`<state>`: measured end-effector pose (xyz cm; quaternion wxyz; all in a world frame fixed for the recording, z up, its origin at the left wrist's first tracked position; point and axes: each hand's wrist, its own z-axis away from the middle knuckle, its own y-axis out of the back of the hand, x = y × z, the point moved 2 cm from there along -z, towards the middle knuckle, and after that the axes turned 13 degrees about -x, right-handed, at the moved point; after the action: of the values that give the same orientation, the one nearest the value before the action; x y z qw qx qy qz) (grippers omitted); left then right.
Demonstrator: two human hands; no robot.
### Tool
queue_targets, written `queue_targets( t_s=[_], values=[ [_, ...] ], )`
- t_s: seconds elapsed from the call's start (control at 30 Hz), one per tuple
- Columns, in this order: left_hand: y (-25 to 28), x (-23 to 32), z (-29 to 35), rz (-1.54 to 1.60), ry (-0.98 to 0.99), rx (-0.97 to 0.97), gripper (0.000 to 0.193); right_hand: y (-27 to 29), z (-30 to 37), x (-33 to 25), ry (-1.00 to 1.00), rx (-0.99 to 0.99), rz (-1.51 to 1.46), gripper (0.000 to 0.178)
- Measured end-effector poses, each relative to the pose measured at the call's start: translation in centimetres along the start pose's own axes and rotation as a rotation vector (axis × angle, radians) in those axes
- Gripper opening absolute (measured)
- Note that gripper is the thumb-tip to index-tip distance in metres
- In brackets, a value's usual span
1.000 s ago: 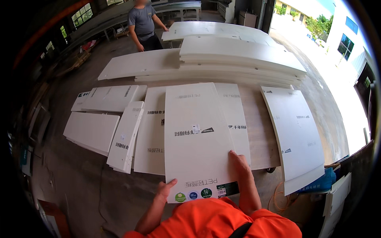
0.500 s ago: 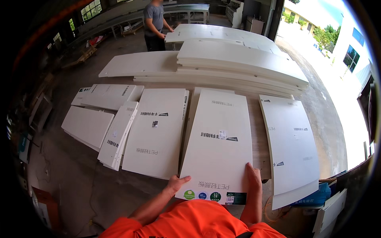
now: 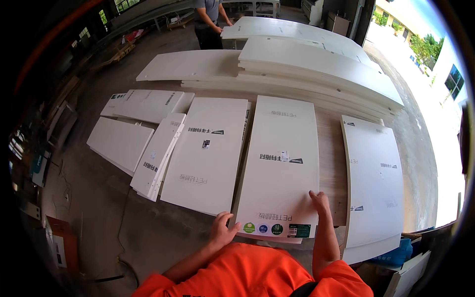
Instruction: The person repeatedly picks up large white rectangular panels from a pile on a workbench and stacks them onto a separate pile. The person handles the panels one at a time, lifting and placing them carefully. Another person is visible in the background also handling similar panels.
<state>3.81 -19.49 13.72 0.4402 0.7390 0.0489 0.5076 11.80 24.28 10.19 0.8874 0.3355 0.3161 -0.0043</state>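
Note:
A long white board (image 3: 279, 185) with printed lettering and round stickers lies in front of me, on top of another board whose end peeks out at the near edge. My left hand (image 3: 224, 230) is at its near left corner, thumb by the edge and fingers apart in the gap beside the neighbouring white panel (image 3: 205, 153). Higher up on the opposite side, my right hand (image 3: 320, 202) grips the board's right edge, thumb on top. The undersides of its fingers are hidden by the board.
To the right lies another white panel stack (image 3: 373, 183). Smaller panels (image 3: 121, 141) lie at the left. Long boards (image 3: 316, 64) are piled across the far side, where a person in grey (image 3: 209, 24) touches one. Cartons and a blue bag (image 3: 393, 255) sit low at the right.
The board has slid away from me and straightened over the one beneath. My left thumb has come off its top face, while my right hand stays at the right edge. The view has shifted.

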Motion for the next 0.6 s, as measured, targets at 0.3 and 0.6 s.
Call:
queue_targets(
  t_s=[0.3,0.6],
  values=[
    [1.9,-13.2,8.3,0.713,0.65,0.188,0.051,-15.8,9.4,-12.4,0.639,0.111,0.404,0.078],
    [11.4,-30.0,3.1,1.302,0.955,0.069,0.064,-38.4,16.8,-19.7,0.734,-0.098,1.022,0.121]
  ],
)
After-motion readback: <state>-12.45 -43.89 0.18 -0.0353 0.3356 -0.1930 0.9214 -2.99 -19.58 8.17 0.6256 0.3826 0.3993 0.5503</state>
